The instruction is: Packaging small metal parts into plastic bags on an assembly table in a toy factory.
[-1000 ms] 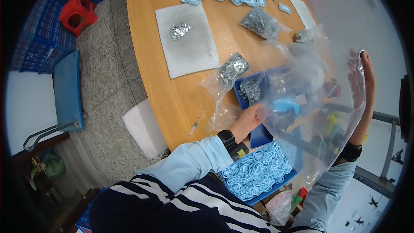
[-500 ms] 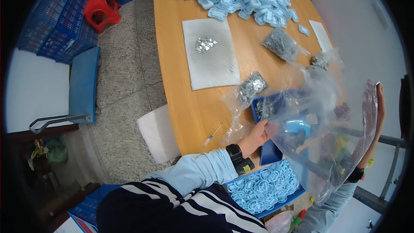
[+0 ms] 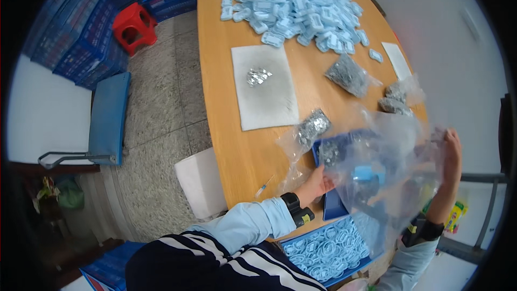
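- At the near edge of the wooden table: 1 large clear plastic bag, held up and spread between 2 hands above a blue tray.
- Left hand: fingers closed on the bag's lower left edge; black wrist device on that arm.
- Right hand: raised, fingers pinching the bag's upper right edge.
- Step, as judged: bag being opened or shaken out over the tray; 1 small blue item shows through the film. Next move would call for keeping both edges gripped and the mouth over the tray.
- Count, table: 1 white mat bearing 1 small heap of silvery parts; about 4 smaller clear bags of metal parts; 1 big pile of pale blue packets, too many to count; 1 white card.
- Count, below the table edge: 1 blue crate of pale blue rings.
- Count, floor: 1 red stool, 1 blue chair.
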Available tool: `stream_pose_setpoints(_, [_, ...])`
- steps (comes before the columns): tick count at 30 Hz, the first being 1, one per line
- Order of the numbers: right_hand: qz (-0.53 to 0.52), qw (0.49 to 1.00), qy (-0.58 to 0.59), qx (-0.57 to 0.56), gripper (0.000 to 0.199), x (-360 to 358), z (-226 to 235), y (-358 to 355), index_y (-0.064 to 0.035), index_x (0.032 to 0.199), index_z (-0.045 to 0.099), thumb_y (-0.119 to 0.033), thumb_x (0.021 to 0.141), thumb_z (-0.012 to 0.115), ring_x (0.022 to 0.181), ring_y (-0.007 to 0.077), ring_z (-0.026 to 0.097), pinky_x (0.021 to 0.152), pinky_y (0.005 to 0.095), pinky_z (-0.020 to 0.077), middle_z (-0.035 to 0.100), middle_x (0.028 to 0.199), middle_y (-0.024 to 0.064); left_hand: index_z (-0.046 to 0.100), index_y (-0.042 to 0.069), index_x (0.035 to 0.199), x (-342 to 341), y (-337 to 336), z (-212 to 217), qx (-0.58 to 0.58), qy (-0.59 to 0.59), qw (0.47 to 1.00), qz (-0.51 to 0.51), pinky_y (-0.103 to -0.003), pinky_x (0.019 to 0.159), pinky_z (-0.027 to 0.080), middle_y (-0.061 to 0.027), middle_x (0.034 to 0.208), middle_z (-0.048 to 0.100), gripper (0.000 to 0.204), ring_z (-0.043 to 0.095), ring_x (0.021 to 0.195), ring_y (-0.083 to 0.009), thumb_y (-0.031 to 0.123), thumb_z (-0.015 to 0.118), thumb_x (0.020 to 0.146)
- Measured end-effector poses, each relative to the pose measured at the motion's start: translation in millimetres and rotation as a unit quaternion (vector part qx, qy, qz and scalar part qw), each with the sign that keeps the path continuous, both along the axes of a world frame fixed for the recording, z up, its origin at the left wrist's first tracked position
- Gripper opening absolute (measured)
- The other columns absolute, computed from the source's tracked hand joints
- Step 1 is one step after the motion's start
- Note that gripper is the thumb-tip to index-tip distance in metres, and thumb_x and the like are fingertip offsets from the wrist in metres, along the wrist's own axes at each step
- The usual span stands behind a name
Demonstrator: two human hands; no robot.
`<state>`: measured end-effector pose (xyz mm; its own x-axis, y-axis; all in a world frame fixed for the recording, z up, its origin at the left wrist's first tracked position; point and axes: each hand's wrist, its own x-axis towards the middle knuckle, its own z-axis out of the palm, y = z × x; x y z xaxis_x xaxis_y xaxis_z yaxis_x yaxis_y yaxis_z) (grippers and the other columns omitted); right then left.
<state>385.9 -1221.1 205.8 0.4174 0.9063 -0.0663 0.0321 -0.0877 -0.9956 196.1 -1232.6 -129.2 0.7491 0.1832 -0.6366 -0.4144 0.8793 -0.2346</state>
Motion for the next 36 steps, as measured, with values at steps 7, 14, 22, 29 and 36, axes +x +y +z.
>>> stream_pose_setpoints(7, [-0.011,1.000,-0.007,0.015,0.011,-5.2,0.0,-12.2,-0.0067,0.086,0.057,-0.017,0.086,0.054,0.072,0.0099,0.054,0.064,0.0227,0.0437,0.056,0.079,0.0016,0.054,0.002,0.098,-11.7,8.6,-3.3,0.090,0.014,0.996,0.000,-0.029,0.072,0.052,-0.0082,0.088,0.060,0.018,0.061,0.080,-0.0198,0.015,0.056,0.085])
stream_pose_setpoints(14, [-0.098,0.994,-0.005,0.057,0.012,21.8,-4.4,-56.0,-0.0065,0.089,0.060,-0.018,0.086,0.057,0.068,0.0044,0.055,0.059,0.0181,0.0440,0.060,0.080,-0.0019,0.052,0.001,0.096,-18.8,2.5,-8.5,0.119,-0.019,0.993,-0.014,-0.031,0.076,0.052,-0.0075,0.090,0.059,0.010,0.060,0.083,-0.0191,0.003,0.049,0.086])
stream_pose_setpoints(22, [-0.235,0.968,-0.052,0.074,0.015,4.4,-2.5,-106.4,-0.0049,0.092,0.059,-0.018,0.084,0.058,0.073,0.0072,0.056,0.059,0.0170,0.0432,0.060,0.084,0.0007,0.037,0.006,0.120,-27.5,3.8,-15.2,0.206,-0.056,0.976,0.034,-0.036,0.083,0.049,-0.0119,0.110,0.052,0.037,0.057,0.094,-0.0215,-0.004,0.043,0.085])
stream_pose_setpoints(29, [-0.126,0.989,-0.065,0.042,0.019,-31.3,-15.6,-185.9,-0.0060,0.061,0.045,-0.009,0.075,0.057,0.051,0.0060,0.042,0.045,0.0183,0.0335,0.048,0.065,0.0008,0.019,0.014,0.134,-42.6,7.4,22.7,0.253,-0.016,0.967,0.034,-0.039,0.084,0.049,-0.0152,0.118,0.046,0.066,0.055,0.099,-0.0267,-0.013,0.040,0.077])
stream_pose_setpoints(36, [-0.007,0.994,-0.076,-0.083,0.031,-66.3,-53.4,-232.6,-0.0067,0.049,0.037,-0.003,0.069,0.059,0.049,0.0070,0.036,0.046,0.0216,0.0272,0.041,0.052,-0.0011,0.040,0.005,0.123,-50.3,22.3,-16.9,0.292,-0.029,0.956,0.020,-0.036,0.081,0.049,-0.0126,0.107,0.054,0.050,0.058,0.091,-0.0244,-0.012,0.041,0.076])
